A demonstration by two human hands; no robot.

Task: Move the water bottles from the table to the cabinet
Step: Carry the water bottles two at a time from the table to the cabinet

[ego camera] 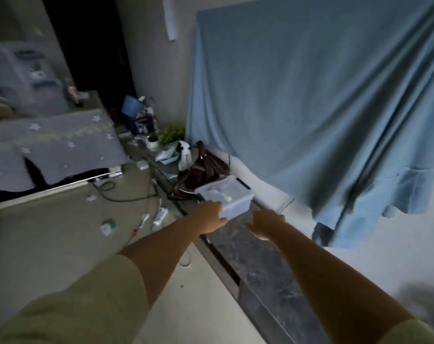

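The translucent lidded box (224, 198) lies at about one o'clock, left hand (211, 217) nearer and touching its near corner, right hand (266, 224) just beside; finger curl cannot be told, and no water bottle shows plainly.

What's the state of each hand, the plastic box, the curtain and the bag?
left hand: on the plastic box's near left side; grip unclear.
right hand: open, just short of the box.
plastic box: lidded, upright on the dark marble ledge.
blue curtain: hanging, covering the wall.
brown bag: slumped behind the box.
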